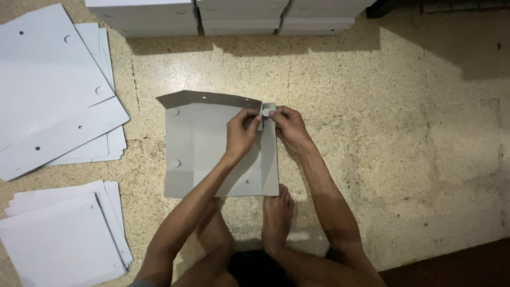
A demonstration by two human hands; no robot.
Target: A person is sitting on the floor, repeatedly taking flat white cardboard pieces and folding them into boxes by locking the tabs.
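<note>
Right now both hands are pinching the small tab [268, 110] at the cardboard sheet [204, 154]'s two o'clock corner (sheet's long side running twelve-to-six), left hand [241, 133] and right hand [288, 125] equally near.

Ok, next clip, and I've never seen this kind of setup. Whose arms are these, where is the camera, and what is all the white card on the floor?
There is no machine here. The single view comes from a camera worn on a person's head, looking straight down at their own arms, knees and a bare foot.

On the speckled floor in front of them lies a flat grey cardboard sheet with small holes, its far edge folded up. Both hands meet at its far right corner: the left hand and the right hand pinch a small tab there.

To the left lie two stacks of flat white sheets, one farther and one nearer. Along the top edge stand finished white boxes.
</note>
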